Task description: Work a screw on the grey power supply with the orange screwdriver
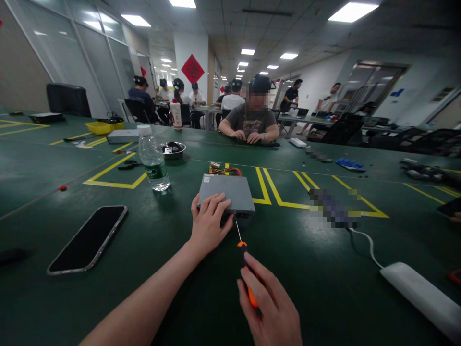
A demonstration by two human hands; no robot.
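Observation:
A grey metal computer power supply (230, 190) lies on the green table, with coloured cables (226, 170) coming out of its far side. My left hand (211, 221) grips its near left corner, fingers over the top and thumb against the front side. In my right hand (272, 302) is a screwdriver (242, 247) with an orange and black handle. The screwdriver's thin shaft points away from me, and its tip meets the front side of the power supply near my left thumb. I cannot make out the screw at the tip.
A water bottle (153, 161) stands left of the power supply, beside a metal bowl (172, 150) of dark small parts. A phone (88, 240) lies at left, a white power strip (421, 298) at right. Across the table sits a person (252, 117).

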